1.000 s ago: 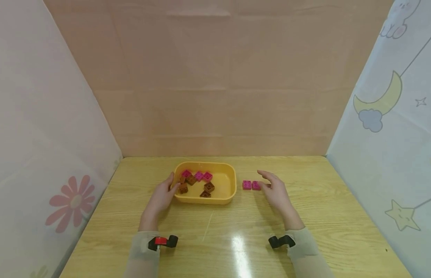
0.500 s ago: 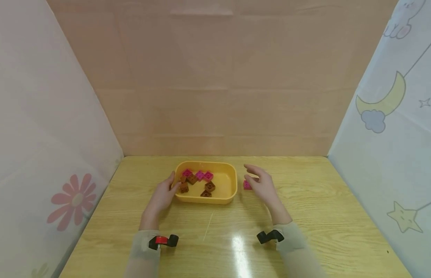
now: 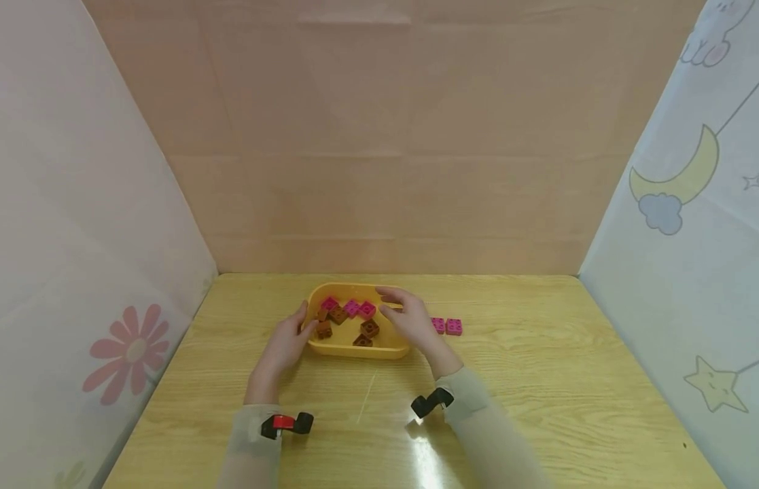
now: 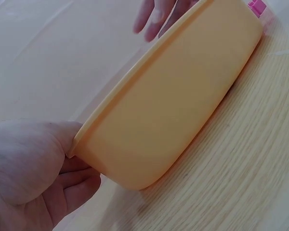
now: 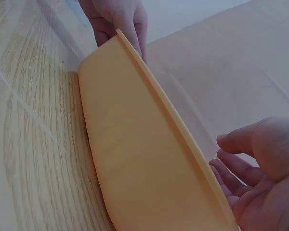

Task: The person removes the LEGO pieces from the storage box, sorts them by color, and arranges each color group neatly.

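A yellow plastic tub (image 3: 355, 352) stands on the table with several pink and brown toy bricks inside, mostly toward its left side. My left hand (image 3: 284, 344) grips the tub's left end, thumb over the rim and fingers against the outer wall, as the left wrist view shows. Over the tub's right part hovers my right hand (image 3: 411, 322), its fingers spread and loosely bent with nothing between them. Nearest to it in the tub are a pink brick (image 3: 367, 310) and a brown brick (image 3: 369, 328). Two pink bricks (image 3: 454, 327) lie side by side on the table, right of the tub.
The wooden table (image 3: 569, 394) ends at a tan backdrop (image 3: 379, 170). Patterned sheets flank it, with a flower (image 3: 133, 351) on the left and a moon (image 3: 679, 173) on the right. Each forearm wears a black wrist camera.
My right hand has moved left from beside the two pink bricks to above the tub, uncovering the right-hand brick. My left hand and the tub have stayed in place.
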The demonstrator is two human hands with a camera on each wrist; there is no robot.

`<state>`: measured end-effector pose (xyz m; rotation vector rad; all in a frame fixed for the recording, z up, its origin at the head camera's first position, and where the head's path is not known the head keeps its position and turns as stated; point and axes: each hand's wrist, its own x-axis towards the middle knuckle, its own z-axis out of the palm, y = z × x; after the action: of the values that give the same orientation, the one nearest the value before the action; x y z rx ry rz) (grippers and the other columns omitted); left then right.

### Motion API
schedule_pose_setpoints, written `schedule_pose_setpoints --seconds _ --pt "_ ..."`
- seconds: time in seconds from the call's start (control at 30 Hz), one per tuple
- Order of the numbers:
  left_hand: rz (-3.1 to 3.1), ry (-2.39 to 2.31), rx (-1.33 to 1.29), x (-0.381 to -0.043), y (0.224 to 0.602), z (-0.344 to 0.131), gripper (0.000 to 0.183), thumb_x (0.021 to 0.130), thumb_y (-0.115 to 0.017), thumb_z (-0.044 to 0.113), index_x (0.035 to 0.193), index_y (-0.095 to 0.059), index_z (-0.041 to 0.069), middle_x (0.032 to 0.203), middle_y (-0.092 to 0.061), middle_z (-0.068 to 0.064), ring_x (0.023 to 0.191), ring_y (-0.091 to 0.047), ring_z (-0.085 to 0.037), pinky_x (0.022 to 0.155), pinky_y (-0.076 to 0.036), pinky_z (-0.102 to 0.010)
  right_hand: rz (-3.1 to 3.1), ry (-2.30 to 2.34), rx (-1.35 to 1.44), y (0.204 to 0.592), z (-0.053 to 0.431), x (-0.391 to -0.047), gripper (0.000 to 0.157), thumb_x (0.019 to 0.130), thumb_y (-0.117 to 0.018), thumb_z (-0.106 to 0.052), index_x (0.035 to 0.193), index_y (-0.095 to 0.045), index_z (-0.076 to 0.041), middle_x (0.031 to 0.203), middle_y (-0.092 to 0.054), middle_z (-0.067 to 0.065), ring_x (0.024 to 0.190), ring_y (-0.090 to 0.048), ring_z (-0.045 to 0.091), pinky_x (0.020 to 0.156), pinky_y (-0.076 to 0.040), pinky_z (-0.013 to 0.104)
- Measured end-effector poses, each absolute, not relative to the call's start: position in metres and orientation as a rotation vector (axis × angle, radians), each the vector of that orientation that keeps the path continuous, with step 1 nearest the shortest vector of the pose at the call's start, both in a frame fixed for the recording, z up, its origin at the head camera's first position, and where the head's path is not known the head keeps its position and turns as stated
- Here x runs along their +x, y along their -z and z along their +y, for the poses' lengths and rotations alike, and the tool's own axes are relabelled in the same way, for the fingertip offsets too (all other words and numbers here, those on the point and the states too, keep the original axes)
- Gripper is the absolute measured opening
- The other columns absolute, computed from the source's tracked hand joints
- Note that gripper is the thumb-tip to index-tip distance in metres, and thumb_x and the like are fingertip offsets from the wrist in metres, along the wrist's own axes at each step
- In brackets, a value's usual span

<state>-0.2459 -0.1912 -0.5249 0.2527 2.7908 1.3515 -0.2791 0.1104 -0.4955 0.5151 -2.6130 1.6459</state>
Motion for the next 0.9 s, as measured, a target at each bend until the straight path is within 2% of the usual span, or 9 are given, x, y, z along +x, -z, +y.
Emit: schedule_pose_setpoints --seconds 0.23,0.57,0.9 --pt "2.776 -1.361 0.242 -0.244 0.526 -0.191 0.069 0.115 -0.054 0.029 0.167 -0.023 -0.004 0.169 -0.03 -0.025 0.155 -0.033 -0.043 0.126 -0.03 -0.056 -2.651 -1.684 0.53 0.499 0.092 -0.287 0.042 0.106 -0.065 -0.003 0.147 -0.064 -0.002 0.144 -0.064 0.022 0.131 -0.063 0.036 0.108 -0.055 0.052" --pt "2.772 -1.365 0.262 -0.246 0.521 -0.19 0.069 0.115 -0.054 0.028 0.166 -0.024 -0.006 0.168 -0.031 -0.026 0.154 -0.035 -0.044 0.126 -0.029 -0.056 -2.725 -1.585 0.437 0.507 0.085 -0.297 0.044 0.103 -0.066 -0.003 0.146 -0.066 -0.008 0.144 -0.066 0.015 0.132 -0.061 0.034 0.107 -0.055 0.049" --pt "2.762 -1.336 0.232 -0.244 0.525 -0.193 0.07 0.116 -0.051 0.032 0.168 -0.02 -0.003 0.17 -0.027 -0.026 0.155 -0.032 -0.044 0.126 -0.029 -0.057 -2.788 -1.554 0.385 0.511 0.081 -0.3 0.047 0.101 -0.064 0.0 0.148 -0.065 -0.008 0.145 -0.066 0.013 0.134 -0.06 0.034 0.11 -0.053 0.049"
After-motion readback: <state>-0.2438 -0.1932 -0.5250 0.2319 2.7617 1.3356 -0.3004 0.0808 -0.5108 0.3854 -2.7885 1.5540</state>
